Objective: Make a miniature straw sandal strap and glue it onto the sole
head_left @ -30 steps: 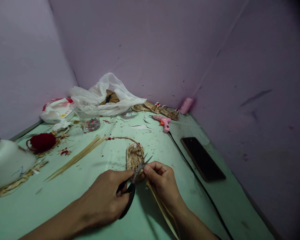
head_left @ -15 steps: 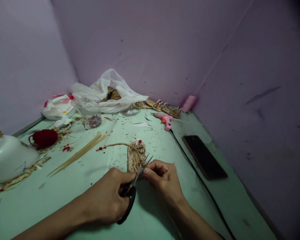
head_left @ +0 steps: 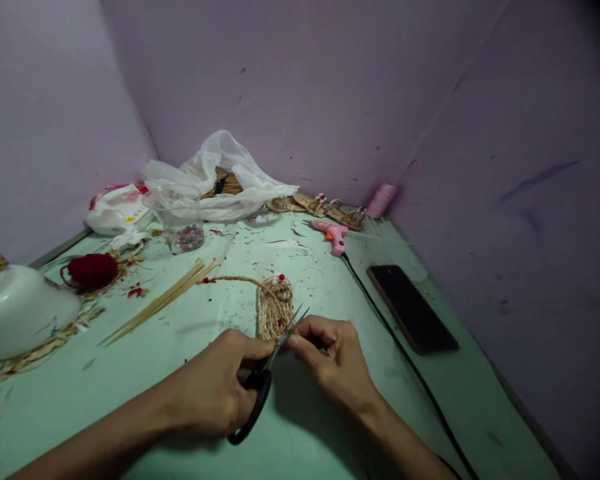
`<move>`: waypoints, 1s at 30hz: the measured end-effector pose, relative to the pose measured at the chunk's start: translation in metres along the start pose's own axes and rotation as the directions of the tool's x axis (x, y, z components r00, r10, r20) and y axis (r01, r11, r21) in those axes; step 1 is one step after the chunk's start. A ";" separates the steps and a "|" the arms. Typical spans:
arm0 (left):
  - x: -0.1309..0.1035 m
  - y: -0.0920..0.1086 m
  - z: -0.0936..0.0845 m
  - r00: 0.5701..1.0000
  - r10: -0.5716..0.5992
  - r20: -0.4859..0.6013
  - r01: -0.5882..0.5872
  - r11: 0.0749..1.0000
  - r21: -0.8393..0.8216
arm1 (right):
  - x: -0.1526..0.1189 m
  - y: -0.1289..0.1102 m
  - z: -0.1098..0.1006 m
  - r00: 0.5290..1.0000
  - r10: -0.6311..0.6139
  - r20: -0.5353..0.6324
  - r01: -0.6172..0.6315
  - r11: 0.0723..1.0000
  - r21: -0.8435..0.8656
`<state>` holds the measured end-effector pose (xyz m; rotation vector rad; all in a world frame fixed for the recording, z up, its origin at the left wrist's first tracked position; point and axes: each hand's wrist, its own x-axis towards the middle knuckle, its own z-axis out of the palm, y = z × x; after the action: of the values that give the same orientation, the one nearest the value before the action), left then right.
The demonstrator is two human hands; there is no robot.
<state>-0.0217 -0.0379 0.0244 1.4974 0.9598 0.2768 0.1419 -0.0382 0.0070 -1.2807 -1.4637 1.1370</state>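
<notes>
Black-handled scissors [head_left: 261,393] are in my left hand [head_left: 220,387], which is closed around the handles. Their blades, slightly parted, point away over the near right edge of a small braided straw piece [head_left: 274,310]. That piece has red and white beads at its far end and a twisted straw cord [head_left: 235,279] running off to the left. Close against the blades, the thumb and fingers of my right hand [head_left: 330,350] are pinched together. Whatever lies between those fingertips is too small to make out.
To the right lie a pink glue gun [head_left: 333,235] with its black cable and a phone [head_left: 414,308]. Straw strips [head_left: 160,300], red yarn [head_left: 91,271], a cup of beads [head_left: 189,235] and a white bowl [head_left: 25,313] are on the left. Behind are a plastic bag [head_left: 225,160] and woven slippers [head_left: 313,204].
The view has shifted a little. Both hands and the scissors keep nearly the same place at the near edge of the braided piece.
</notes>
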 end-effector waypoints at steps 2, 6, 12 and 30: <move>0.000 0.000 0.000 0.999 -0.029 0.016 0.030 0.999 -0.023 | 0.001 0.000 -0.001 1.000 -0.005 0.029 0.005 1.000 0.010; 0.001 0.002 0.002 0.997 -0.061 0.036 0.064 0.994 -0.089 | 0.002 0.001 -0.004 0.998 -0.012 0.060 0.012 1.000 0.006; 0.001 0.000 0.000 0.996 -0.058 0.070 0.069 0.985 -0.157 | 0.002 0.002 -0.006 0.996 -0.059 0.070 0.070 0.985 -0.160; -0.021 0.004 -0.057 0.919 -0.043 -0.391 0.038 0.999 -0.022 | 0.027 0.027 -0.036 0.952 -0.024 -0.304 -0.050 0.971 -0.234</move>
<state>-0.0716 -0.0118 0.0469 1.4342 1.3024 0.5683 0.1794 -0.0062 -0.0112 -1.5581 -1.3872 0.7420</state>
